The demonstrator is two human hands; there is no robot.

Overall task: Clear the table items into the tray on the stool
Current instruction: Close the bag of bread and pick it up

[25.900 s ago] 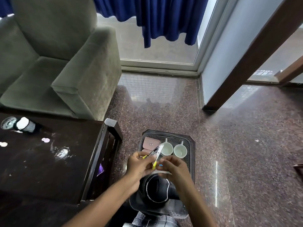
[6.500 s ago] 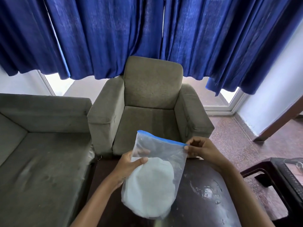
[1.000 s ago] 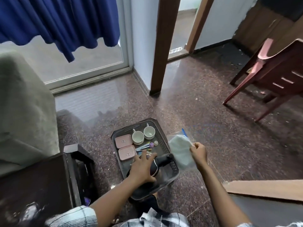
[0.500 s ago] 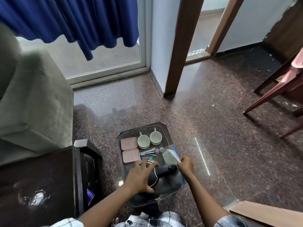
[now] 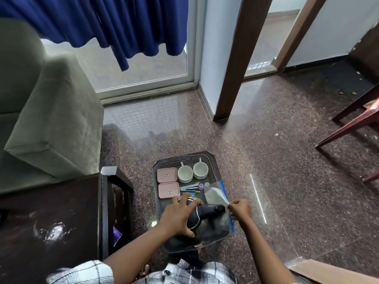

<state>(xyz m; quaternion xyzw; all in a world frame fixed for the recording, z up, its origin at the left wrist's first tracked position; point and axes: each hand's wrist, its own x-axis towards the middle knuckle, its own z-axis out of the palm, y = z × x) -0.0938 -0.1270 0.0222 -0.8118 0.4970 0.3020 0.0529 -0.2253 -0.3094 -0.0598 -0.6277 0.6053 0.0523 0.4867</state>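
Note:
A dark perforated tray [image 5: 213,162] sits low in front of me; the stool beneath it is hidden. It holds two pink boxes [image 5: 167,175], two white cups [image 5: 185,174], small clips and a black kettle [image 5: 202,215]. My left hand [image 5: 177,217] rests spread on the kettle's lid. My right hand [image 5: 240,209] pinches the edge of a clear zip bag [image 5: 215,196] with a blue strip, which lies along the tray's right side against the kettle's handle.
The dark wooden table [image 5: 51,222] stands at lower left with wet marks on top. A grey armchair [image 5: 47,119] is behind it. A red chair [image 5: 356,119] stands at right, cardboard [image 5: 336,272] at lower right. Brown granite floor surrounds the tray.
Over the last second my right hand has brought the zip bag from beside the tray onto its right side. My left hand has stayed on the kettle.

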